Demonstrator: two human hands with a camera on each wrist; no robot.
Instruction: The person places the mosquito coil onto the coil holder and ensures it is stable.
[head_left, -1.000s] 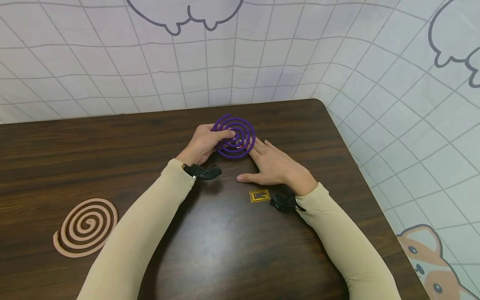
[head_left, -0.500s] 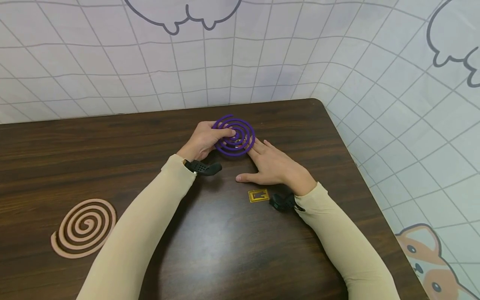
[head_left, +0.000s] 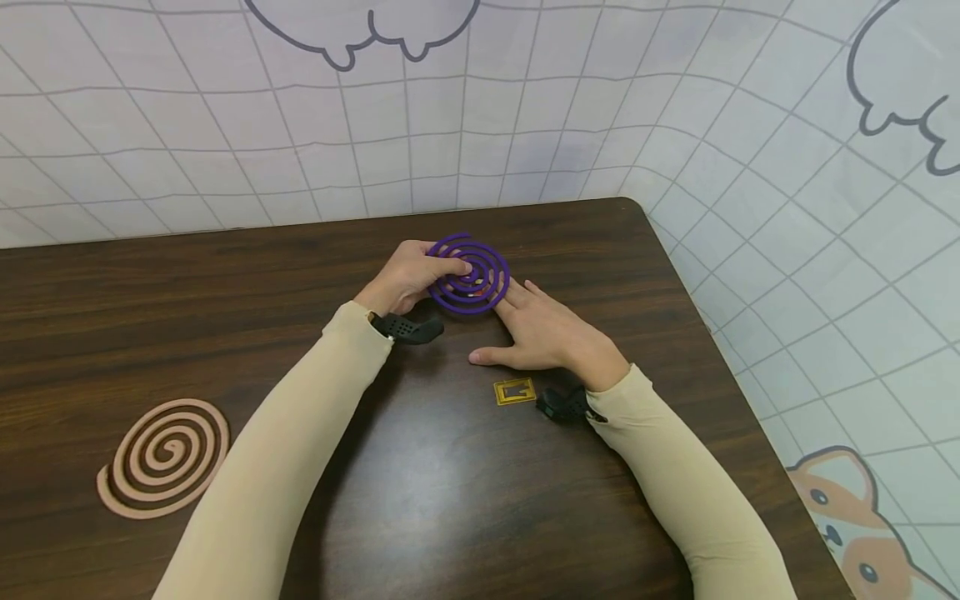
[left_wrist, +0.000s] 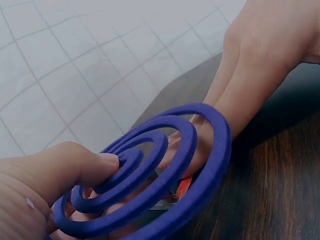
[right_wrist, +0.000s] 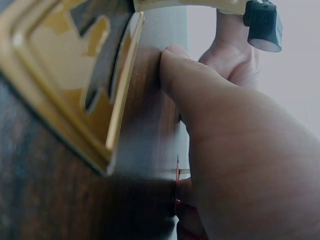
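Note:
My left hand pinches a purple mosquito coil near its centre, thumb on top and fingers beneath. The coil is tilted in the left wrist view. My right hand lies low over the table, fingers extended toward the coil and thumb spread out. Its fingertips reach under the coil's right side, beside a small flat piece with a red part that shows between the rings. The coil hides most of that piece. A thin gold and black rectangular plate with a cut-out lies just below the right thumb.
A tan mosquito coil lies on the dark wooden table at the left, near the left sleeve. A white gridded curtain rises behind the table's back edge and along its right side.
The purple coil has turned slightly clockwise in the left hand, its outer end shifting right. More of the red part shows through the rings. The right hand has stayed almost still.

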